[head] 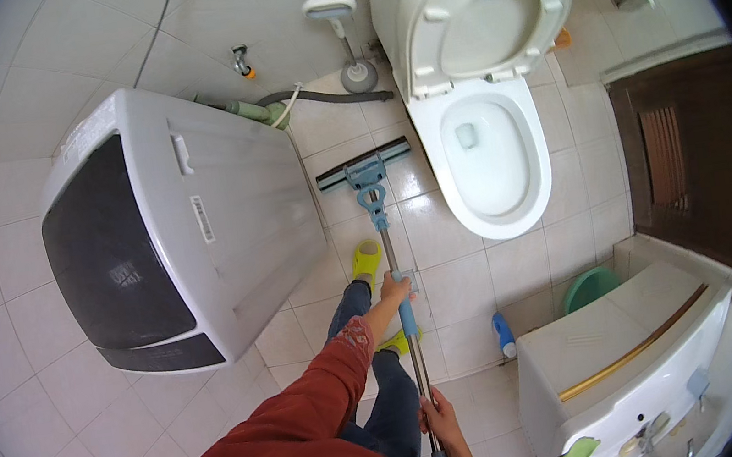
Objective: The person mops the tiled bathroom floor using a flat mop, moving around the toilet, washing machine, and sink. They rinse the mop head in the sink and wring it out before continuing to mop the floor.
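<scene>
My left hand (396,288) grips the blue sleeve on the metal pole of a sponge mop (365,167). Lower on the same pole, near the bottom of the view, my right hand (440,415) is closed around the bare metal above a grey-blue grip. The mop's wide blue head rests on the tiled floor between a white washing machine (244,196) and a toilet bowl (493,163), whose lid and seat are raised. Which part of the sponge touches the tiles cannot be seen.
A toilet brush in a round holder (358,77) and a grey drain hose (335,97) lie by the back wall. At right are a blue bottle (503,334), a green basin (589,289), a sink (640,418) and a brown door (695,143).
</scene>
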`<state>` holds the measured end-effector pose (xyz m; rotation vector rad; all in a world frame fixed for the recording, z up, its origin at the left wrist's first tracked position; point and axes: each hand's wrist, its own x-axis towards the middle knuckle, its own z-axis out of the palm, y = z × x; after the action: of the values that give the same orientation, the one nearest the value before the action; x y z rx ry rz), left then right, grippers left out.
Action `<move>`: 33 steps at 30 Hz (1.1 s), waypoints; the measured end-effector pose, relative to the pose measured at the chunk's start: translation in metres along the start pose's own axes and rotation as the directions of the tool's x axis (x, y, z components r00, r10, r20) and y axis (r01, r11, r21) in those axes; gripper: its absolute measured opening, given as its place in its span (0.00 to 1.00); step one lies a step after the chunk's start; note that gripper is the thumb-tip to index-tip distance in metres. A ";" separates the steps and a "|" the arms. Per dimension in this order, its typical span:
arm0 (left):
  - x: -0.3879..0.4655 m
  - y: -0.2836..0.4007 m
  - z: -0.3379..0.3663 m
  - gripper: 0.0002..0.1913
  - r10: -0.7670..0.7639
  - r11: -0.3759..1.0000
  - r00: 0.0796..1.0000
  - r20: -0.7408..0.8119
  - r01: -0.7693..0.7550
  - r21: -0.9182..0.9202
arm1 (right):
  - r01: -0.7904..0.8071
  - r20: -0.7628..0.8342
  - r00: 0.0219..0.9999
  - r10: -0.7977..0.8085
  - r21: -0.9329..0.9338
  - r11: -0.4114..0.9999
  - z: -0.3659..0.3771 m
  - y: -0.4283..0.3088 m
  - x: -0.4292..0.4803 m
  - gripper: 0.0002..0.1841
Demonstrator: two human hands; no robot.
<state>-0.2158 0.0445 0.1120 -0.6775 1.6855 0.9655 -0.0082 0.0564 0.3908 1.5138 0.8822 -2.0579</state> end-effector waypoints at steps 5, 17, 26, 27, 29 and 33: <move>0.003 -0.058 0.012 0.29 0.109 0.981 0.985 -0.133 -0.085 0.173 | 0.172 -0.118 0.970 -0.214 -0.296 0.940 -0.023 0.105 0.020 0.20; 0.107 -0.094 -0.017 0.26 0.466 0.860 0.869 -0.165 -0.402 0.314 | 0.345 -0.159 0.893 -0.422 -0.361 0.866 0.004 0.174 0.146 0.24; 0.174 0.046 -0.056 0.26 0.411 0.867 0.887 -0.212 -0.308 0.393 | 0.518 -0.145 0.828 -0.542 -0.176 0.837 0.075 0.099 0.236 0.23; 0.170 0.035 -0.054 0.26 0.470 0.847 0.864 -0.181 -0.384 0.368 | 0.518 -0.182 0.809 -0.559 -0.232 0.824 0.072 0.104 0.230 0.23; 0.158 0.001 -0.051 0.26 0.492 0.842 0.856 -0.157 -0.422 0.336 | 0.450 -0.213 0.834 -0.508 -0.267 0.852 0.060 0.126 0.208 0.23; 0.103 -0.109 -0.036 0.26 0.411 0.878 0.908 -0.083 -0.369 0.304 | 0.312 -0.234 0.901 -0.364 -0.233 0.921 0.019 0.192 0.130 0.23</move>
<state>-0.1771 -0.0403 -0.0108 -0.2190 2.0931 0.9388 0.0680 -0.0889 0.2262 1.6555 1.5022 -1.9426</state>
